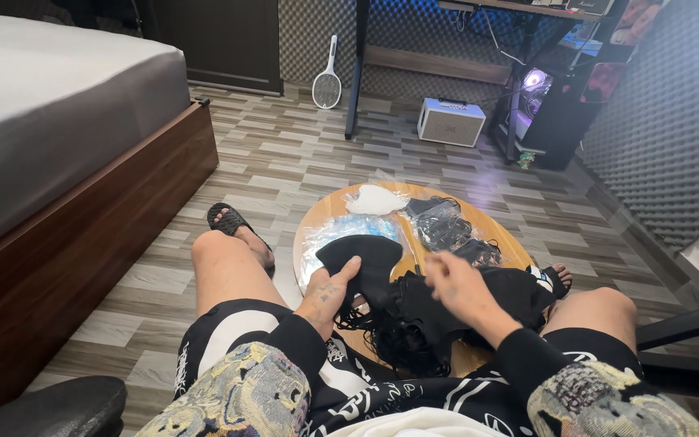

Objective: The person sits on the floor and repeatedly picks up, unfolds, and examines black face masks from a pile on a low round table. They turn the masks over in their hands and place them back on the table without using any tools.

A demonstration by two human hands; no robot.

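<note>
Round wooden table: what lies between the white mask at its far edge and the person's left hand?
In the head view, between the white mask and the left hand lie a clear plastic bag and the black mask that hand touches.

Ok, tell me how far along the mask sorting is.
Looks done: one white mask and a clear bag of black masks lie at the round table's far side. In hand: the left hand holds a black mask; the right hand reaches into the black pile. Left: that pile.
</note>
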